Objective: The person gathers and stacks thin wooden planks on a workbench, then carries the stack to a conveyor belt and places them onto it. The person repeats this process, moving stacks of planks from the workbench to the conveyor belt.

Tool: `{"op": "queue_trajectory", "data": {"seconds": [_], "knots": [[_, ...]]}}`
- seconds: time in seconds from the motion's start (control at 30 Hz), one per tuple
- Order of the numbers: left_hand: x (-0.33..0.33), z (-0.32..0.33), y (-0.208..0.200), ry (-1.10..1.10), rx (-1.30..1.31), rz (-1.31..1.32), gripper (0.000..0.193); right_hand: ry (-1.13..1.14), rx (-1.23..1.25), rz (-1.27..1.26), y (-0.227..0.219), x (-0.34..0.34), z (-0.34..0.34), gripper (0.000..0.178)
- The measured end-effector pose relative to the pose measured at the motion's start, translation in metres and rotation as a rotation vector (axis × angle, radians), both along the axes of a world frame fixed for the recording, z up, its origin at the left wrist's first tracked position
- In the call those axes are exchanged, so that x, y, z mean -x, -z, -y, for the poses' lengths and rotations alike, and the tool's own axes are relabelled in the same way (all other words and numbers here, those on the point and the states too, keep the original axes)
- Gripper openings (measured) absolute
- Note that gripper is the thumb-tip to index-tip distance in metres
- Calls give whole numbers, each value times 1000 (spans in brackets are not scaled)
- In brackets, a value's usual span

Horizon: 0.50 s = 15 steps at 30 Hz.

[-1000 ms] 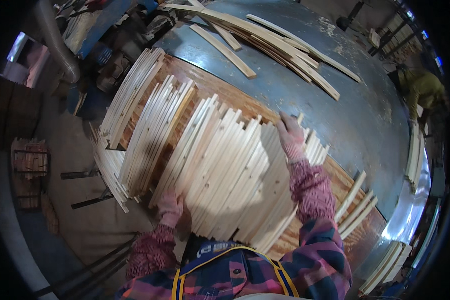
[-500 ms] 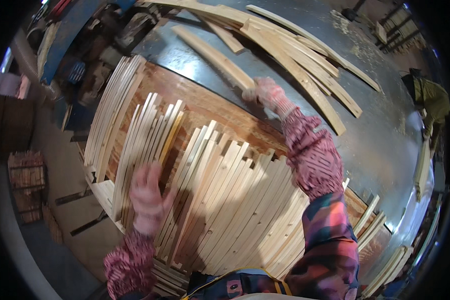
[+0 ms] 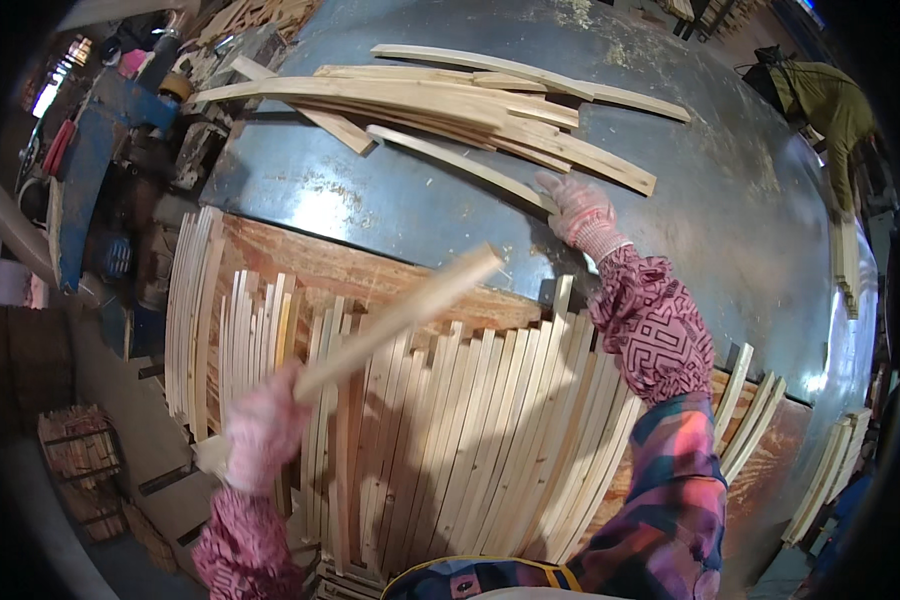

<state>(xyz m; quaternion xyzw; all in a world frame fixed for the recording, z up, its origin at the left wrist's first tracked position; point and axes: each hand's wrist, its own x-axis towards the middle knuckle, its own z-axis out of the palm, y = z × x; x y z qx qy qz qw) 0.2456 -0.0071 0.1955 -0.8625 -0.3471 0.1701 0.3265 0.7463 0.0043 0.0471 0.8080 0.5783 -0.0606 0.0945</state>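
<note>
Since the earlier frame, the left hand (image 3: 262,438) (blurred) has raised 1 pale wooden slat (image 3: 402,318), fist around its lower end; right hand (image 3: 582,213), upper centre, presses flat on a long pale strip (image 3: 460,163).

My left glove (image 3: 262,432) is pale pink, blurred, and the slat (image 3: 400,320) in it is light tan. My right glove (image 3: 582,215), at one o'clock from it, is white-pink with a ribbed cuff. My sleeve (image 3: 652,325) shows a magenta ground with a dark maze-like pattern; lower, it turns to plaid in pink, blue and orange. The stacked slats (image 3: 470,440) at six o'clock are pale cream-yellow. The table (image 3: 730,230) is grey-blue metal with rusty blotches. A board (image 3: 360,275) beneath is reddish brown. At two o'clock, a person's jacket (image 3: 830,100) is olive green.
</note>
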Motion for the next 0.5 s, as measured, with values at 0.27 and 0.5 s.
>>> {"op": "queue_trajectory", "data": {"seconds": [0.27, 0.5], "knots": [[8, 92, 4, -768, 1157, 689, 54, 154, -269, -2, -40, -39, -70, 77], [-10, 125, -5, -920, 1186, 900, 54, 178, 18, -84, -51, -42, -44, 68]]}}
